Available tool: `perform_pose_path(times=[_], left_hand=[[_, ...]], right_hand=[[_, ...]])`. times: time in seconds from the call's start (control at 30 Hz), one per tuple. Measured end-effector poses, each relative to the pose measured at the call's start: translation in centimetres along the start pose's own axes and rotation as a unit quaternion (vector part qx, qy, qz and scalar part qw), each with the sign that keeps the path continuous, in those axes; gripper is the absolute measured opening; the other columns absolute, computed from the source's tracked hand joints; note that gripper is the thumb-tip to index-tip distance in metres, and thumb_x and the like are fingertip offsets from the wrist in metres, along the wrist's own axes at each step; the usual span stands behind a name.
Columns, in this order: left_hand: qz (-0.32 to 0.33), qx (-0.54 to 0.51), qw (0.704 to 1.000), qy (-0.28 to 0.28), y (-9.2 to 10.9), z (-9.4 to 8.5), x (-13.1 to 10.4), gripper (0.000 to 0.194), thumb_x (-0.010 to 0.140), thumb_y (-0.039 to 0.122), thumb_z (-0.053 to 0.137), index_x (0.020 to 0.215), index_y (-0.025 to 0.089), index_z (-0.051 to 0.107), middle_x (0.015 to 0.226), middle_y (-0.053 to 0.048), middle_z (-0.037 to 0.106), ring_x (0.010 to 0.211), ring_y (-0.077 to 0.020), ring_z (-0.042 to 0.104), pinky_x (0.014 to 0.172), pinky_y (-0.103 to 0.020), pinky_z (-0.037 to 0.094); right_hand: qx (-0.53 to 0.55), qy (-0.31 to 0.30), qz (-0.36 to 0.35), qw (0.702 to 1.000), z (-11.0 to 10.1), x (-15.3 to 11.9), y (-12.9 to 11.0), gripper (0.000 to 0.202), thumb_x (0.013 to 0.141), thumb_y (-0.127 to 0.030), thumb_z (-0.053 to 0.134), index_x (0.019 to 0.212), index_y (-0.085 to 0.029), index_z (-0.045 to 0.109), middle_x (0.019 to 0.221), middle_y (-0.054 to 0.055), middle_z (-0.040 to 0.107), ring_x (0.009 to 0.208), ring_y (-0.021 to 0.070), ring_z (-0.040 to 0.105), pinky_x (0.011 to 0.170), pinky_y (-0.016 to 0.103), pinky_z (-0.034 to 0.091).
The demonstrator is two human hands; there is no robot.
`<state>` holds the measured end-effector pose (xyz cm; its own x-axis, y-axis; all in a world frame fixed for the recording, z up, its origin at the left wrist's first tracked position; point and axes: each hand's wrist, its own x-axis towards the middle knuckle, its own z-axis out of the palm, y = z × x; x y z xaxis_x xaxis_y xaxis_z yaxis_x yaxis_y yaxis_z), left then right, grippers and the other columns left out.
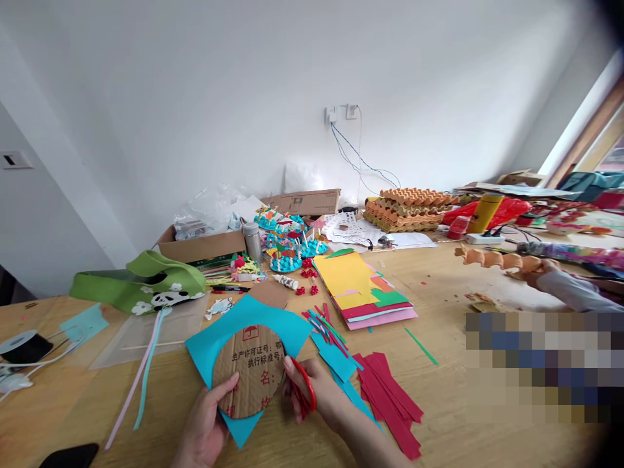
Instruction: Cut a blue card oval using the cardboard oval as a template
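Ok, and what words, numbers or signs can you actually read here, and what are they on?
Cardboard disc, black print: "生产许可证号: 鄂"
Cardboard disc, black print: "执行标准号:"
Cardboard disc, red print: "名:"
Cardboard disc, top: a red umbrella sign.
Red characters along the disc's lower edge: incomplete, cannot tell.
Cardboard box by the wall and white bottle: markings too small to read.
No readable numbers.

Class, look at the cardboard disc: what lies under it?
A blue sheet sticks out around the cardboard disc. The sheet's middle is covered, and the fingertips of the left hand, apart from the thumb's, are hidden.
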<state>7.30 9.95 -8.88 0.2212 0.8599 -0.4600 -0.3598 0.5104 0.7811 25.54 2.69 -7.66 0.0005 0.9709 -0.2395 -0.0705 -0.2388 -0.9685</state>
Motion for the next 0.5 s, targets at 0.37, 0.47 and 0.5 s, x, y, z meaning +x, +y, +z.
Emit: perform_pose_path(times=[0.37, 0.47, 0.5], left_hand=[[0.003, 0.000, 1.000, 0.000, -0.06, 0.06, 0.20, 0.057, 0.072, 0.005, 0.069, 0.127, 0.011, 0.055, 0.101, -0.015, 0.074, 0.104, -0.0337, 0.065, 0.087, -0.050, 0.055], [0.001, -0.001, 1.000, 0.003, -0.01, 0.03, 0.00, 0.055, 0.073, 0.006, 0.068, 0.127, 0.012, 0.055, 0.101, -0.015, 0.074, 0.104, -0.0332, 0.065, 0.087, -0.050, 0.056], [-0.002, -0.002, 1.000, 0.005, -0.01, 0.04, -0.04, 0.055, 0.073, 0.006, 0.068, 0.127, 0.011, 0.055, 0.100, -0.015, 0.074, 0.103, -0.0332, 0.066, 0.087, -0.050, 0.055]], right_hand=[[0.003, 0.016, 0.000, 1.000, 0.17, 0.03, 0.11, 0.071, 0.069, -0.086, 0.039, 0.056, -0.018, 0.051, 0.036, -0.001, 0.049, 0.031, 0.0096, 0.042, 0.037, 0.023, 0.026], [0.015, 0.013, -0.009, 1.000, 0.22, -0.22, -0.21, 0.069, 0.072, -0.085, 0.038, 0.056, -0.018, 0.051, 0.036, -0.001, 0.049, 0.032, 0.0099, 0.042, 0.039, 0.023, 0.026], [0.020, 0.012, -0.010, 1.000, 0.24, -0.30, -0.31, 0.069, 0.073, -0.084, 0.037, 0.056, -0.018, 0.051, 0.036, -0.001, 0.049, 0.033, 0.0101, 0.043, 0.039, 0.023, 0.026]])
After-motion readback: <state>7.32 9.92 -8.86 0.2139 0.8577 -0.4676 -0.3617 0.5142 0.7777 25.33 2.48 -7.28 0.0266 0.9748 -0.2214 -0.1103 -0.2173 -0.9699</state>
